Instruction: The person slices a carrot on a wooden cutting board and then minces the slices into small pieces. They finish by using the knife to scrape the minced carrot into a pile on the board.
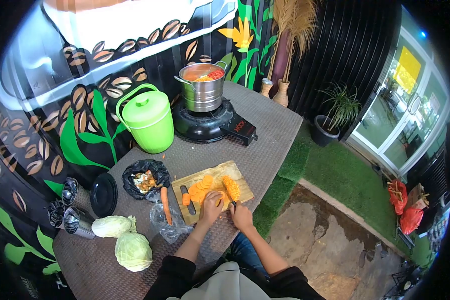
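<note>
Orange carrot slices (200, 188) lie on the wooden cutting board (246, 188) on the table (100, 257), beside a heap of diced carrot (231, 187). The left hand (212, 205) has its fingers bent down over carrot at the near side of the slices, while the right hand (241, 216) has its fingers clenched around a knife (233, 203), its blade mostly hidden. Left of the board, a long carrot (166, 204) lies on a clear plastic bag (171, 226), near a black bag (130, 181) of scraps and two cabbages (133, 251). Beyond stand a green bucket (150, 120) and a metal pot (203, 95) on a black stove (195, 125).
</note>
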### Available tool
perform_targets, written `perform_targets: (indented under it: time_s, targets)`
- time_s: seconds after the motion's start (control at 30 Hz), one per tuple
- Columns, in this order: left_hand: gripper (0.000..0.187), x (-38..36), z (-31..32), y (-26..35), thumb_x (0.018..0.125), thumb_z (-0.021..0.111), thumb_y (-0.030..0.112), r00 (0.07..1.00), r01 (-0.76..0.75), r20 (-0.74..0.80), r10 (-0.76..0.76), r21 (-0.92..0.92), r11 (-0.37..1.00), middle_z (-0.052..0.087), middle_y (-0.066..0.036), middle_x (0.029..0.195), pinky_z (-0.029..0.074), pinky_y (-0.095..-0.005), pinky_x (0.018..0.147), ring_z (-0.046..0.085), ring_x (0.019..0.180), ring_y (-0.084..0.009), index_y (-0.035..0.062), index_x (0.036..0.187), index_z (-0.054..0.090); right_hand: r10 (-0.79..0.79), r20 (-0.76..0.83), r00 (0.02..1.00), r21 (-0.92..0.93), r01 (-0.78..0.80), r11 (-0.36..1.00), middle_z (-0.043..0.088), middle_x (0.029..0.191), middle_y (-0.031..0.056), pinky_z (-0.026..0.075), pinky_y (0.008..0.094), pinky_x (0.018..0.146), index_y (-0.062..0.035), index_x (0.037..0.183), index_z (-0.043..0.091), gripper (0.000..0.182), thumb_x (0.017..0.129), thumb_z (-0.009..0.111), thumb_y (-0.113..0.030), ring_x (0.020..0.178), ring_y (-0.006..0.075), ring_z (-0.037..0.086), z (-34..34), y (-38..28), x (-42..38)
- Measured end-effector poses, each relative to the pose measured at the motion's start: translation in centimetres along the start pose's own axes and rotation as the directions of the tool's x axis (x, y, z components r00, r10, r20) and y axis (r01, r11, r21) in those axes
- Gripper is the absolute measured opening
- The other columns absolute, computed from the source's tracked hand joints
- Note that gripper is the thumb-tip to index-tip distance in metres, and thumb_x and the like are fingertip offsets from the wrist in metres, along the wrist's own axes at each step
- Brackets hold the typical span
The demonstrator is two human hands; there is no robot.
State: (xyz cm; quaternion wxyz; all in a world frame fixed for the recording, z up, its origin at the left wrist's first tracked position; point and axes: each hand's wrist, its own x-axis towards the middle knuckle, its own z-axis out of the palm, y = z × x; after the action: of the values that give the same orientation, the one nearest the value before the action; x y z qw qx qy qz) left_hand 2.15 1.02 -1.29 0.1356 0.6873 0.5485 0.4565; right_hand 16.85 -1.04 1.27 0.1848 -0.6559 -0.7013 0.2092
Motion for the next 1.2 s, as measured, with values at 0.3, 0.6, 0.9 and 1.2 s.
perform_targets:
  time_s: [0.3, 0.6, 0.9, 1.2]
  targets:
    - [0.021, -0.1, -0.1, 0.6, 0.08, 0.062, 0.006, 1.0, -0.026, 0.003, 0.026, 0.037, 0.999, 0.064, -0.015, 0.107, 0.046, -0.0375, 0.093, 0.057, 0.107, -0.03, -0.0035, 0.098, 0.067, -0.001, 0.031, 1.0, -0.044, 0.003, 0.999, 0.064, 0.075, 0.0273, 0.051, 0.0517, 0.066, 0.0025, 0.099, 0.054, 0.039, 0.095, 0.046, -0.035, 0.072, 0.0435, 0.064, 0.0, -0.6, 0.2]
    - [0.022, -0.2, -0.3, 0.8, 0.081, 0.062, 0.008, 0.999, 0.035, 0.03, -0.036, 0.02, 0.999, 0.064, -0.014, 0.11, 0.046, -0.0374, 0.094, 0.056, 0.11, -0.0291, -0.0028, 0.1, 0.067, -0.024, 0.045, 0.999, -0.134, 0.03, 0.991, 0.065, 0.076, 0.0269, 0.054, 0.0483, 0.067, 0.0029, 0.098, 0.054, 0.037, 0.094, 0.047, -0.033, 0.076, 0.0405, 0.066, 0.5, -0.7, 0.2]
    - [0.02, -0.3, 0.0, 0.3, 0.081, 0.062, 0.008, 1.0, 0.003, -0.004, -0.003, -0.011, 1.0, 0.066, -0.015, 0.106, 0.046, -0.0376, 0.094, 0.057, 0.109, -0.0295, -0.0026, 0.097, 0.068, -0.047, 0.074, 0.996, -0.132, 0.057, 0.99, 0.065, 0.078, 0.0259, 0.054, 0.0483, 0.063, 0.0013, 0.096, 0.052, 0.035, 0.095, 0.047, -0.033, 0.072, 0.0419, 0.066, 0.3, -0.9, 2.6]
    - [0.019, -0.4, -0.5, 0.8, 0.081, 0.063, 0.007, 1.0, 0.024, -0.007, -0.024, -0.017, 1.0, 0.066, -0.016, 0.106, 0.046, -0.0379, 0.094, 0.058, 0.108, -0.0301, -0.0032, 0.095, 0.069, -0.013, 0.057, 0.998, -0.159, 0.022, 0.987, 0.065, 0.077, 0.025, 0.054, 0.0479, 0.063, 0.0009, 0.096, 0.052, 0.035, 0.094, 0.048, -0.033, 0.073, 0.0405, 0.066, 1.7, -1.3, 2.0]
